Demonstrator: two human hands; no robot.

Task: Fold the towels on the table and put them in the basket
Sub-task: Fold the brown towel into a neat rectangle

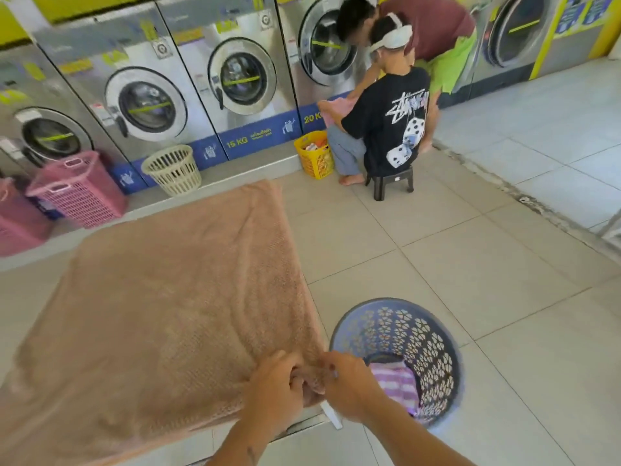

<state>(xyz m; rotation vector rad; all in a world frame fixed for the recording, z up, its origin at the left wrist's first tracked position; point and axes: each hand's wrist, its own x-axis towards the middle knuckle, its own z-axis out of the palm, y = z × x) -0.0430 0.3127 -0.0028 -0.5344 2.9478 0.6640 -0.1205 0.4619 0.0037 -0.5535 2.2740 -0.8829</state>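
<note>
While a waffle-textured peach towel (168,304) covers the table (302,423), both hands, left hand (277,390) and right hand (349,386), pinch its near corner beside the round, perforated basket (437,344).

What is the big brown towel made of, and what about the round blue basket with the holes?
The brown towel looks like soft, matte terry cloth, probably cotton: its surface is nubbly and it creases where both hands pinch it. The blue basket looks like moulded plastic: smooth, slightly shiny walls with neat cut-out holes. The striped cloth inside looks woven, though it is too blurred to be sure.
</note>
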